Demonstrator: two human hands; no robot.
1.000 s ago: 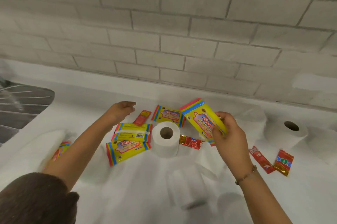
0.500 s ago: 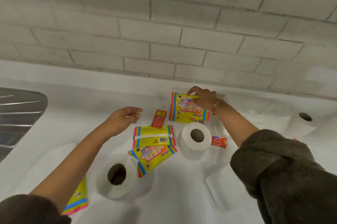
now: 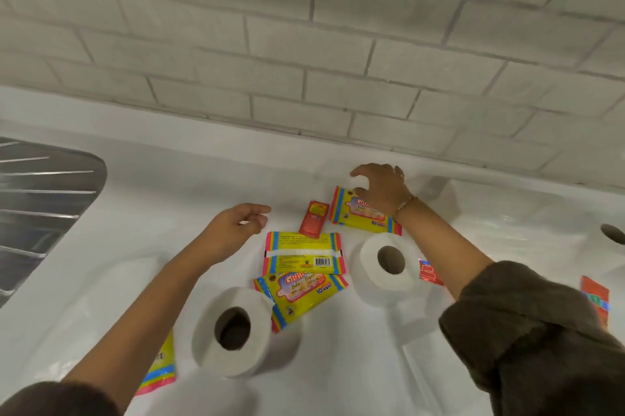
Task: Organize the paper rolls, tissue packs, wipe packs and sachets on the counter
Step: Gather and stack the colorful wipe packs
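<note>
Three yellow wipe packs (image 3: 297,293) lie flat mid-counter, one barcode-up; two white paper rolls (image 3: 385,263) stand on end beside them, red sachets (image 3: 314,222) scattered nearby.

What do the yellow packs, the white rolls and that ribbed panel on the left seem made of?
Yellow packs: glossy printed plastic film, judging by sheen and back seam. White rolls: soft matte paper wound round a hollow core. Ribbed panel: probably stainless steel; grey, with bright streaks along its ridges.
</note>
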